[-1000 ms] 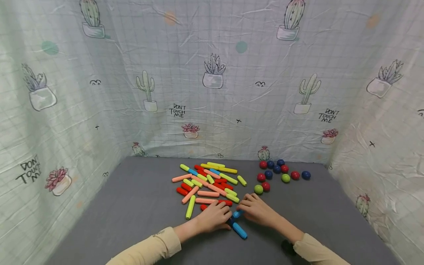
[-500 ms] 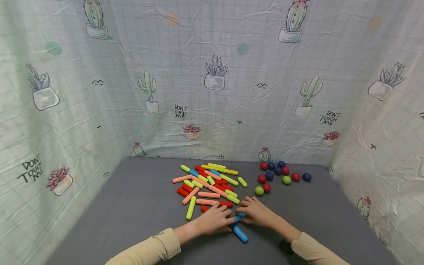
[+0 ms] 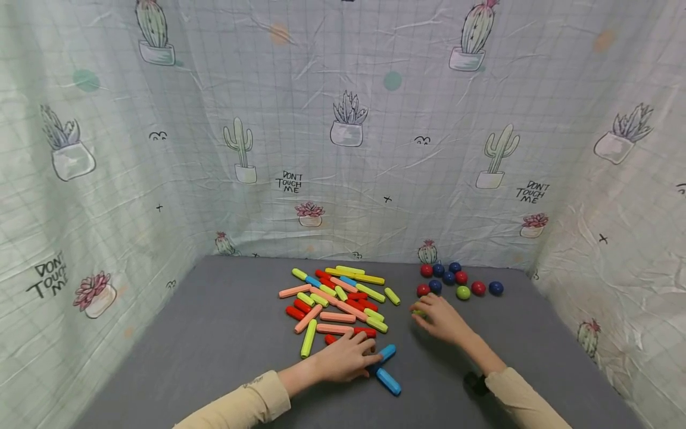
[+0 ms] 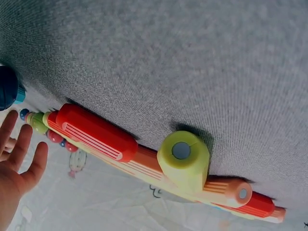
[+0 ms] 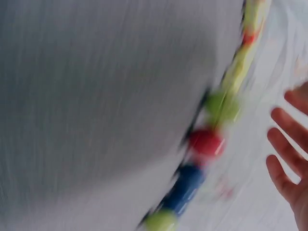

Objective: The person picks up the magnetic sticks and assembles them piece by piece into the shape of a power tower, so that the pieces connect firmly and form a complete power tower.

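Note:
My left hand (image 3: 348, 357) pinches a dark blue ball (image 4: 6, 88) near the table's front; the hand covers most of it in the head view. Two light blue ridged sticks, an upper stick (image 3: 388, 353) and a lower stick (image 3: 388, 381), meet at this ball at an angle. My right hand (image 3: 442, 319) is apart from them, its fingers extended over a green ball (image 5: 221, 107), which is mostly hidden in the head view. Beside that green ball is a red ball (image 5: 207, 142). The right wrist view is blurred.
Red, salmon, yellow and green sticks lie in a loose pile, including a green stick (image 3: 308, 338) and a salmon stick (image 3: 337, 317). Behind my right hand are several balls, among them a dark blue ball (image 3: 495, 288). A patterned curtain (image 3: 386, 161) surrounds the grey table (image 3: 214, 333).
My right hand has let go of the upper light blue stick and moved right and away to the green ball. My left hand stays at the dark blue ball.

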Motion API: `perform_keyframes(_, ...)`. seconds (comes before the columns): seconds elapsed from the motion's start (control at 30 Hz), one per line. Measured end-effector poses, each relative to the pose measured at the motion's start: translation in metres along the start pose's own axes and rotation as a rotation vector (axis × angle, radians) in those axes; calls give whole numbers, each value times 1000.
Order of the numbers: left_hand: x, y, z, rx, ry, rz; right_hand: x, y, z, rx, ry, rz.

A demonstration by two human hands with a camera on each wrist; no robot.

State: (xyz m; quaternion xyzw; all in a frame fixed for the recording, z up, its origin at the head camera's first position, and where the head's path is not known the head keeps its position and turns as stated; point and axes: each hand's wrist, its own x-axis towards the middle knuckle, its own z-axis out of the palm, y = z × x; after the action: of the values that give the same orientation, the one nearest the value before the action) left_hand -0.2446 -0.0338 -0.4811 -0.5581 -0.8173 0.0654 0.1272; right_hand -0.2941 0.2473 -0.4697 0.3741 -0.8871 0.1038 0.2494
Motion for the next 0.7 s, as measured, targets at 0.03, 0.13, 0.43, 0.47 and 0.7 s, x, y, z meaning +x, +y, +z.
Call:
perform_keyframes(0.03, 1, 0, 0, -4, 2, 3, -1, 11, -1, -26, 24, 46)
perform_keyframes(0.13, 2, 0, 1, -26, 5, 15, -5, 44, -3, -102, 15, 166)
perform_keyframes(0.43, 4, -1, 1, -97, -12, 15, -2, 89, 6, -132, -229, 257)
perform_keyframes(0.47, 4, -1, 1, -101, -9, 16, -1, 91, 8, -131, -231, 251)
perform_keyframes(0.7, 4, -2, 2, -118, 8, 4, 4, 95, 16, -184, -190, 271)
